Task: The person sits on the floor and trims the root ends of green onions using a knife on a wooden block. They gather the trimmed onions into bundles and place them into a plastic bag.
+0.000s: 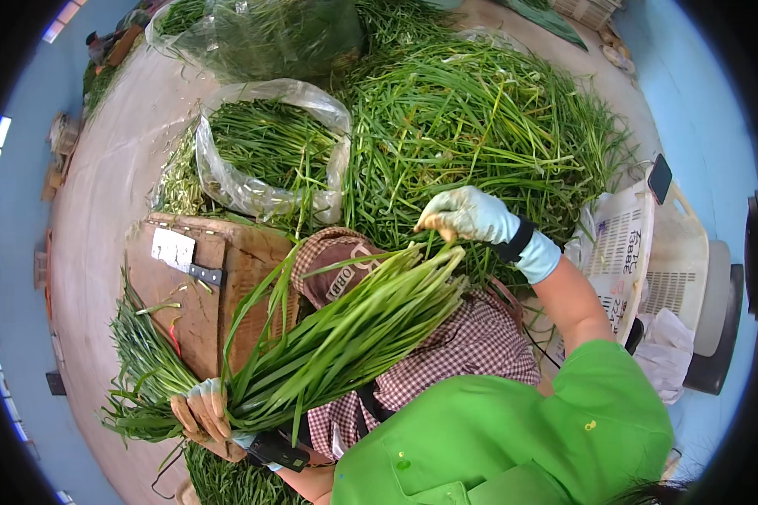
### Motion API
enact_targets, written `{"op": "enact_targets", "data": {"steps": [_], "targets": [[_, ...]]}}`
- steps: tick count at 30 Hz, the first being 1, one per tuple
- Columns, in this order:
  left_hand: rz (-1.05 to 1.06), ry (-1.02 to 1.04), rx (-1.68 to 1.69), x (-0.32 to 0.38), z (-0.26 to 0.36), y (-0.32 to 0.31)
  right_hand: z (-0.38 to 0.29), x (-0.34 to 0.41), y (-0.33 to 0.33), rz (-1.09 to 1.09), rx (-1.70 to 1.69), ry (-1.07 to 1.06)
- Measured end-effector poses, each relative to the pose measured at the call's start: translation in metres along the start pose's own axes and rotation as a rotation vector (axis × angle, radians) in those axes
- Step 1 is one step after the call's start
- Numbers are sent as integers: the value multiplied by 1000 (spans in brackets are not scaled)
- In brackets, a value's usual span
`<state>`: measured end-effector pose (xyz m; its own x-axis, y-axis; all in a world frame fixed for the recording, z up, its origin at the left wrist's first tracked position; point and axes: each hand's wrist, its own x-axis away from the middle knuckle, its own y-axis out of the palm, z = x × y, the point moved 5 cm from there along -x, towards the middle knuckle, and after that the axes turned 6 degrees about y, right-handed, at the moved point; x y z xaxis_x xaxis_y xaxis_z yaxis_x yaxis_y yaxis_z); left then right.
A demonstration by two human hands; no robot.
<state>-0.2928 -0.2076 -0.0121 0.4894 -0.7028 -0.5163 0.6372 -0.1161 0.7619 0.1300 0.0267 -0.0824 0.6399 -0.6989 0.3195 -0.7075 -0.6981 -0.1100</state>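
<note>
My left hand (205, 410), in a light glove with tan fingers, is closed around a bunch of long green leafy stalks (347, 328), like garlic chives, lying across my lap over a checkered apron (410, 379). The pale stalk ends point up and right. Just above those ends is my right hand (445, 218), gloved, with its fingertips together beside a pale stalk; whether it pinches one cannot be told. Left of the bunch, a cleaver (186, 255) with a black handle rests on a worn wooden board (196, 315).
A large heap of loose green stalks (467, 126) lies ahead. Clear plastic bags (211, 158) of stalks stand at the upper left. White plastic baskets (619, 252) are at the right, with a phone (660, 178) on the rim. More greens (145, 360) lie beside the board.
</note>
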Motion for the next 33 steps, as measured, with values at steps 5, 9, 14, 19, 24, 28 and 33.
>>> {"op": "enact_targets", "data": {"steps": [5, 9, 14, 19, 24, 28, 33], "targets": [[226, -36, -902, 3, 17, -11, 3, 24, 3, -6, -18, -90], [172, 32, -296, -2, 4, 0, 16, 29, 26, -144, 137, -15], [-49, -109, 69, -13, -26, 29, 15, 28, 23, -150, -40, 45], [-72, -136, -54, -13, -23, 26, 6, 26, 20, -54, 168, 30], [-31, -115, 61, -6, -19, 11, 27, 17, 1, 104, 19, 25], [-153, -28, 239, -5, -20, 20, 58, 28, -57, 508, -543, 105], [-259, -46, 178, -19, -38, 51, 1, 16, -48, 761, 921, -103]]}}
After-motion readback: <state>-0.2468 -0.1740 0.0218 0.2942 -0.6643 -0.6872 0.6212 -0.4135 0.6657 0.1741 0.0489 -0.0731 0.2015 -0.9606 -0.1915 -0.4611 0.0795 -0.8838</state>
